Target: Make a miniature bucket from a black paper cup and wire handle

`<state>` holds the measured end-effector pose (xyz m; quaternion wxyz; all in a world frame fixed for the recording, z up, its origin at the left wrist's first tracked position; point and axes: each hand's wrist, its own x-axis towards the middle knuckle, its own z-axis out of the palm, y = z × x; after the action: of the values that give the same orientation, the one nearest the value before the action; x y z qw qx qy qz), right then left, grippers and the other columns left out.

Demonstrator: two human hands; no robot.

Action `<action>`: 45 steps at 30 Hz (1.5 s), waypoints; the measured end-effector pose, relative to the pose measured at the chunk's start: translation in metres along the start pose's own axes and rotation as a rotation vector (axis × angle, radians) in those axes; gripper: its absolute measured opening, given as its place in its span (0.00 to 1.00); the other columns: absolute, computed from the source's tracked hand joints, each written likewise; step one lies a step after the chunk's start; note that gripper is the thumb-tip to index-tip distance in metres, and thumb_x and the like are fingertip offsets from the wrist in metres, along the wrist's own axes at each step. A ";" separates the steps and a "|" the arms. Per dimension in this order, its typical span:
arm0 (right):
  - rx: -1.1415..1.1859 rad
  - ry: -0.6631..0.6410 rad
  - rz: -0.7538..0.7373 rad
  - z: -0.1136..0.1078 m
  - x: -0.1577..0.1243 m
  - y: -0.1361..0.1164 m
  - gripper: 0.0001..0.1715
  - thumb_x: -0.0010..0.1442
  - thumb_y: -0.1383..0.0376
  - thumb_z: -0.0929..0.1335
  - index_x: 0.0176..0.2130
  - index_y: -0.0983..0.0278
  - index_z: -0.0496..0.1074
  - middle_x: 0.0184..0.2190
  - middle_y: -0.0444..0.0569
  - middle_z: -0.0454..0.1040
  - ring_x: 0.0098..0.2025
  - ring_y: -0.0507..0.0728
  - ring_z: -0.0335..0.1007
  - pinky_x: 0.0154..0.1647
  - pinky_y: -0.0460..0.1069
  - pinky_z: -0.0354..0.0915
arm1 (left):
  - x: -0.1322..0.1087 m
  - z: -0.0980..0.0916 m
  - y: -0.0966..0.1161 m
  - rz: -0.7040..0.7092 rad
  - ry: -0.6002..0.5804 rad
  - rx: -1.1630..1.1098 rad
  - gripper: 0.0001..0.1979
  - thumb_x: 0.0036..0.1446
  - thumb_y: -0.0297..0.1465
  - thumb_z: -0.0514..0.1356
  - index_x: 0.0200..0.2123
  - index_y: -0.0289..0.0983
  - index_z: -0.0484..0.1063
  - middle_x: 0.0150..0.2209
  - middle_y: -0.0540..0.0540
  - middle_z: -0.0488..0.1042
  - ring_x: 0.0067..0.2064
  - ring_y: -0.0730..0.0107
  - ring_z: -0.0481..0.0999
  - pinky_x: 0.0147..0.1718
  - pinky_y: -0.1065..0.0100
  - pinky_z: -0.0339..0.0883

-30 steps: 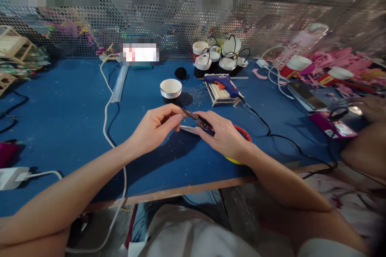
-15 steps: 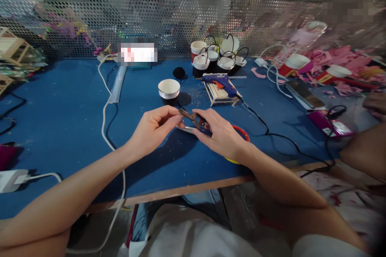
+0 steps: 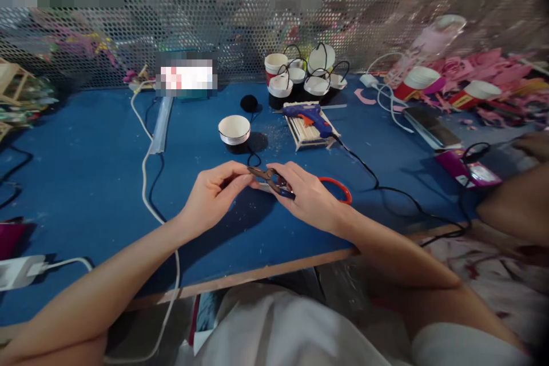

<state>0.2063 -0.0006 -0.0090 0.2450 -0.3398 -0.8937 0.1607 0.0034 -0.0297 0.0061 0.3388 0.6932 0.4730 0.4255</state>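
Observation:
My right hand (image 3: pixel 313 197) is closed around a pair of pliers (image 3: pixel 271 176) with dark jaws and blue handles. The jaw tips meet the fingertips of my left hand (image 3: pixel 217 197), which is closed in a pinch. A thin black cord (image 3: pixel 257 158) loops down to those fingertips; the pinched part itself is hidden. Under my right hand lies a pair of scissors, its red handle (image 3: pixel 341 187) showing on the right. Just beyond my hands stands a small white-and-black cup (image 3: pixel 234 130), with a ball of black yarn (image 3: pixel 249 104) behind it.
A blue glue gun (image 3: pixel 311 117) rests on a small stick rack (image 3: pixel 306 137). Several cups with black cord handles (image 3: pixel 316 87) stand behind it. A white cable (image 3: pixel 146 183) crosses the blue table (image 3: pixel 103 171) on the left. At right are a phone (image 3: pixel 431 127) and another person's arm (image 3: pixel 514 200).
The view has shifted slightly. The pliers' jaws now point more level to the left at my left fingertips, and the cord loop shows more clearly. Both hands keep their grip.

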 end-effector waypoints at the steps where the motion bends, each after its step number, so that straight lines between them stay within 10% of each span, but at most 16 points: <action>1: 0.012 0.000 0.001 0.000 0.000 0.000 0.23 0.58 0.68 0.63 0.53 0.66 0.58 0.38 0.55 0.67 0.37 0.58 0.67 0.39 0.54 0.68 | 0.000 0.000 0.000 0.004 0.003 -0.006 0.07 0.57 0.30 0.56 0.32 0.35 0.73 0.30 0.48 0.76 0.33 0.74 0.74 0.34 0.74 0.65; 45: 0.044 0.030 0.006 -0.003 0.000 0.000 0.18 0.60 0.63 0.63 0.50 0.65 0.63 0.40 0.53 0.71 0.40 0.57 0.70 0.42 0.52 0.67 | 0.000 -0.005 0.012 -0.151 -0.149 -0.260 0.09 0.58 0.34 0.54 0.36 0.35 0.70 0.29 0.48 0.74 0.22 0.80 0.64 0.23 0.75 0.60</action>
<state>0.2083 -0.0005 -0.0063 0.2653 -0.3393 -0.8851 0.1761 0.0033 -0.0328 0.0189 0.4906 0.6356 0.4383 0.4039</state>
